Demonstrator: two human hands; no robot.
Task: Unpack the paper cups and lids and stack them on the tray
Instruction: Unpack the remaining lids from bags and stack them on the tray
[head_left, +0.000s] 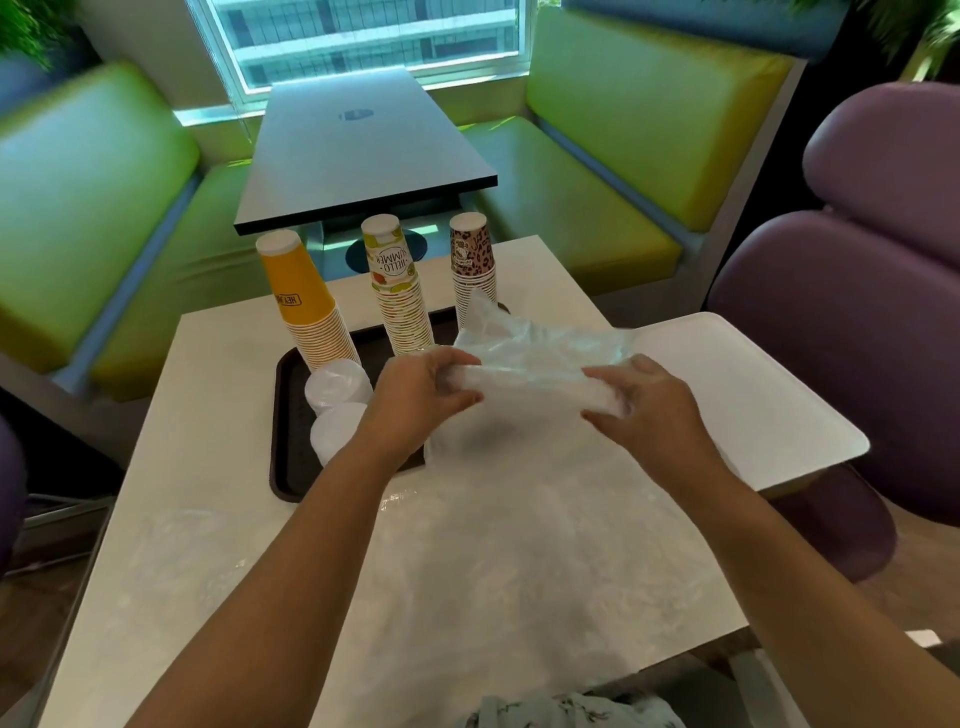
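Both the left hand (423, 395) and the right hand (641, 405) are clamped on a sleeve of white lids (524, 384), horizontal above the dark brown tray (283, 415) and wrapped in thin, crinkled clear plastic bag (519, 338). Judged step: stripping that film; next the lids must slide free and join the loose lids (337, 410) on the tray. Three ribbed inverted paper cup stacks (397, 291) stand at its far edge.

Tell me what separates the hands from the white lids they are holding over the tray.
A clear plastic bag still wraps the sleeve of white plastic lids; left hand and right hand grip through it, above the dark brown tray.
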